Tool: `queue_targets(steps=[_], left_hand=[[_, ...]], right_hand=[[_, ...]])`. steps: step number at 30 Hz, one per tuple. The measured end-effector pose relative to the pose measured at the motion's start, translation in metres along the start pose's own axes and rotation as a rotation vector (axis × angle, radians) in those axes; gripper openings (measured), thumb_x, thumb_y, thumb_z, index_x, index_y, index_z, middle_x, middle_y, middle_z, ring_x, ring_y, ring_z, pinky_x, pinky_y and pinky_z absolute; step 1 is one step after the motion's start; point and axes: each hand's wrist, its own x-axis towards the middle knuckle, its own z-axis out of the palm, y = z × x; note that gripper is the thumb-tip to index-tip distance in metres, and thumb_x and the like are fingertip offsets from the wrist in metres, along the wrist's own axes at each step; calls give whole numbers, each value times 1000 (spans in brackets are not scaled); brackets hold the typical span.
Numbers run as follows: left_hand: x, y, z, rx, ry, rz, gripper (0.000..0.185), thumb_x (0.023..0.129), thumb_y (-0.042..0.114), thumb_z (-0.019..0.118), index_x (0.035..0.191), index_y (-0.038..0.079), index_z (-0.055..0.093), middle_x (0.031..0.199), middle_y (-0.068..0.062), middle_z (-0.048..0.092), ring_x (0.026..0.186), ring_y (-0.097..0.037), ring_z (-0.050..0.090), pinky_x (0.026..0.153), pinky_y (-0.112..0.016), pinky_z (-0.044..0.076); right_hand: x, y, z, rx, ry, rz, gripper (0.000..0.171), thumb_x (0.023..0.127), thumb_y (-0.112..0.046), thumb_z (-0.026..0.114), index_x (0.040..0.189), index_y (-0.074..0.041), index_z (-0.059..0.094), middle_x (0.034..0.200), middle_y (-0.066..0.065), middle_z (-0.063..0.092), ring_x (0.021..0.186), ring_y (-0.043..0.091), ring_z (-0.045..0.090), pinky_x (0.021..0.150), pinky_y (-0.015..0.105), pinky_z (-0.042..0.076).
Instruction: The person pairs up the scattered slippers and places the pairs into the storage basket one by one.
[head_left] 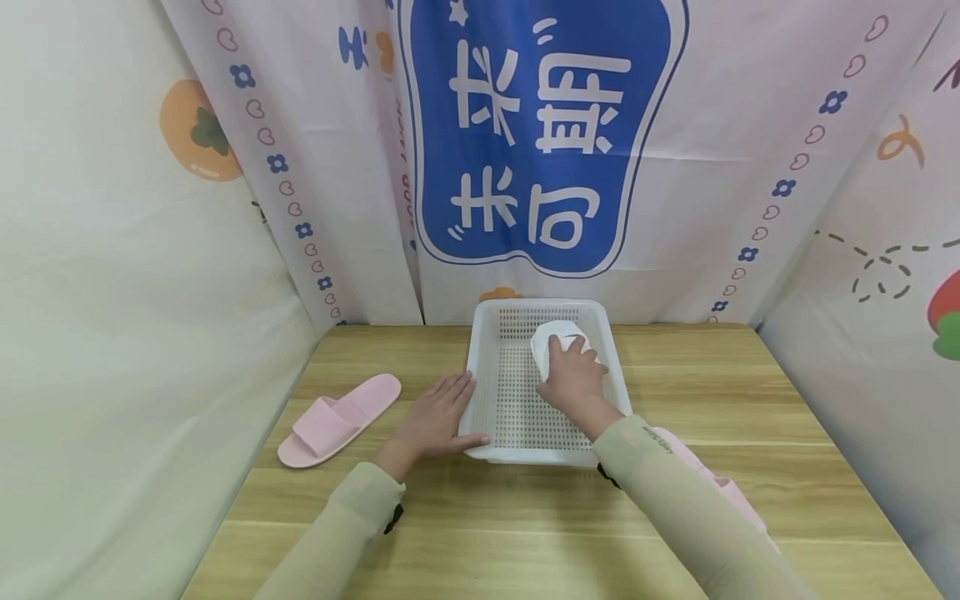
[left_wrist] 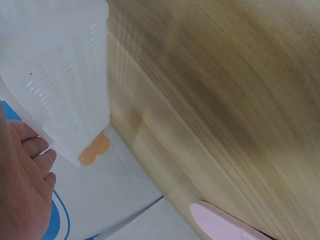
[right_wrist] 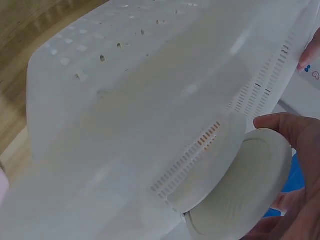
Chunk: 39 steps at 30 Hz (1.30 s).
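A white plastic basket (head_left: 510, 400) with a perforated base and sides sits at the back middle of the table. My right hand (head_left: 577, 379) reaches into its right half and grips a white slipper (head_left: 544, 342), thumb and fingers spread over it. Its pale oval sole (right_wrist: 245, 185) faces the right wrist camera, with a second white curved part pressed alongside, close to the slotted wall. My left hand (head_left: 438, 417) rests on the basket's left rim with straight fingers, its thumb at the near left corner. In the left wrist view those fingers (left_wrist: 45, 160) lie along the rim.
A pink slipper (head_left: 341, 421) lies on the wooden table (head_left: 480, 542) left of the basket. Another pink slipper (head_left: 738, 504) lies to the right, partly hidden by my right sleeve (head_left: 675, 492). A printed white cloth (head_left: 360, 250) hangs behind the table.
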Motion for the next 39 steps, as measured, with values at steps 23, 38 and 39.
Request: queue_targets(steps=[23,38,39], left_hand=[[1,0,0,3,2,8,99,88,70,46,150,-5,27,156,-20,24,144,-31,21,117,-41,15],[1,1,1,5,-6,-4,100,88,72,44,151,-4,25,157,-19,23,144,-30,21,117,-40,15],[1,1,1,5,-7,-4,100,88,72,44,151,-4,25,157,-19,23,144,-30,21,117,-40,15]], right_hand=[[13,-11,14,13,-97,114,94,78,-45,74,151,-6,29,138,41,34,116,57,44,85,72,42],[11,-13,19,2,-142,129,96,80,-46,73,152,-5,26,141,42,30,120,59,41,87,72,40],[10,-13,20,3,-144,128,96,80,-46,73,152,-4,26,141,43,30,120,60,41,87,72,40]])
